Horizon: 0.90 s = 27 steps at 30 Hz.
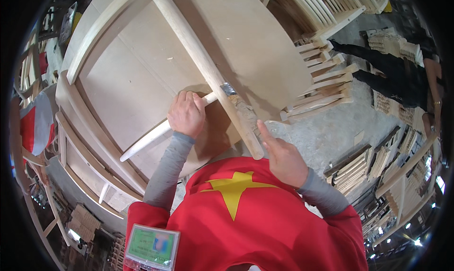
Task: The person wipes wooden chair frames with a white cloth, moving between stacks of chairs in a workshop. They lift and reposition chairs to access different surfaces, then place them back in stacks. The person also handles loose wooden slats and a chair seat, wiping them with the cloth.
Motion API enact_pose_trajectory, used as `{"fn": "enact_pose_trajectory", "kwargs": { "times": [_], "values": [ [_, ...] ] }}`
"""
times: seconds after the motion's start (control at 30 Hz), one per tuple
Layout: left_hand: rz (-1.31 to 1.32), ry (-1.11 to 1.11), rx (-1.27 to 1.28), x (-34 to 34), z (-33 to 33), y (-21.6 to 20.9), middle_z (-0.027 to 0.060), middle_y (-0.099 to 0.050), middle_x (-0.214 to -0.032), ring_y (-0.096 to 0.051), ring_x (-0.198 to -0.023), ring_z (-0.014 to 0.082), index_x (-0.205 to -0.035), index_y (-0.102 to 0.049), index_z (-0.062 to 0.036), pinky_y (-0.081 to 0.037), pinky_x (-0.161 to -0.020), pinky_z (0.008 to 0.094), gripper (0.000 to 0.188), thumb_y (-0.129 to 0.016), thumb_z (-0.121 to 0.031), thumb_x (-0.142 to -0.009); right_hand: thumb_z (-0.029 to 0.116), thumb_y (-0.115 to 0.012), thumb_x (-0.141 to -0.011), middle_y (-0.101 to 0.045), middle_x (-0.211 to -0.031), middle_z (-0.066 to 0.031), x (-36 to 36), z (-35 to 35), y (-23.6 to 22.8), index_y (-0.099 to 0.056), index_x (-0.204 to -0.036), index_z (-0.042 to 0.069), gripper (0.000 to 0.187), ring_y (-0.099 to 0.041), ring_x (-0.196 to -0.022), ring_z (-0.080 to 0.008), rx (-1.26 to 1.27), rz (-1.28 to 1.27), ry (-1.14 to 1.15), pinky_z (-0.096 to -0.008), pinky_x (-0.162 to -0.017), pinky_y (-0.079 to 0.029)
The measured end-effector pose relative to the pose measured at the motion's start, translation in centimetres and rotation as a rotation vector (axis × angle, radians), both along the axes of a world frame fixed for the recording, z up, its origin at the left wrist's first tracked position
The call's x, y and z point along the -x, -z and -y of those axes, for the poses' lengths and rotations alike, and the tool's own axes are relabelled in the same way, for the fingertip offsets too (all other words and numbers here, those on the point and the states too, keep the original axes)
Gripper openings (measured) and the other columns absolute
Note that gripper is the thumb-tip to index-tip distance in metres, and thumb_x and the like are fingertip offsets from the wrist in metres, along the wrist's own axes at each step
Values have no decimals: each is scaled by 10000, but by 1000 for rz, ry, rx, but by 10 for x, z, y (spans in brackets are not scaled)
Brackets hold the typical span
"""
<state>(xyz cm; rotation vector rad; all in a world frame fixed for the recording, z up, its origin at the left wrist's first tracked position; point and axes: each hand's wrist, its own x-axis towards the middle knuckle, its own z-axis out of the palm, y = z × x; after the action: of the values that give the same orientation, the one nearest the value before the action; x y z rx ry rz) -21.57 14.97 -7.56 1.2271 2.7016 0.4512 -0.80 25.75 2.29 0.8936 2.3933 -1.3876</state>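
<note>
A long round wooden leg slants from the top centre down to its end near my chest. A second, thinner wooden rail crosses under it, and a grey taped joint marks where they meet. My left hand is closed around the thinner rail just left of the joint. My right hand is beside the lower end of the long leg, index finger stretched along it, fingers apart, gripping nothing that I can see.
The parts rest on a round pale wooden tabletop with curved wooden frames at its left. Stacks of chair parts lie to the right on the concrete floor. Another person in dark clothes stands far right.
</note>
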Motion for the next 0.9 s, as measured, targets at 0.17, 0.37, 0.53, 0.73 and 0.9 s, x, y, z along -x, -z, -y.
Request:
{"fn": "enact_pose_trajectory", "kwargs": {
  "times": [0.17,0.37,0.53,0.73,0.9],
  "values": [
    [-13,-3,-8,-1,0,-2,101,-518,-681,-518,-656,276,-645,-511,-40,-425,-580,381,198,-427,-144,-792,94,-421,-845,-531,-662,-177,26,9,24,-300,-1297,114,468,-536,-570,-338,44,-168,159,-377,-543,-443],
    [-10,8,-21,1,-2,-3,102,-516,-675,-518,-658,282,-658,-525,-44,-420,-588,388,214,-412,-144,-809,87,-412,-858,-546,-674,-168,10,-27,1,-321,-1282,92,433,-534,-595,-336,481,42,342,-322,-547,-431],
    [-44,8,-66,-1,0,-1,111,-519,-655,-519,-638,278,-625,-514,-36,-425,-576,380,205,-438,-140,-784,78,-415,-847,-514,-600,-159,-9,-29,0,-315,-1284,97,449,-517,-547,-312,167,-117,20,-361,-535,-429],
    [-28,27,-68,0,2,1,112,-515,-653,-514,-630,280,-624,-512,-32,-423,-572,380,205,-439,-135,-784,73,-440,-818,-502,-589,-181,-6,-38,-1,-294,-1286,77,491,-507,-545,-344,-61,-38,-210,-408,-526,-420],
    [-36,6,-33,-1,-1,-2,114,-516,-657,-514,-628,283,-631,-515,-30,-423,-572,379,203,-436,-133,-786,70,-443,-811,-530,-632,-208,-6,-14,7,-286,-1290,80,504,-535,-598,-362,30,-89,-37,-430,-533,-416]
  ]
}}
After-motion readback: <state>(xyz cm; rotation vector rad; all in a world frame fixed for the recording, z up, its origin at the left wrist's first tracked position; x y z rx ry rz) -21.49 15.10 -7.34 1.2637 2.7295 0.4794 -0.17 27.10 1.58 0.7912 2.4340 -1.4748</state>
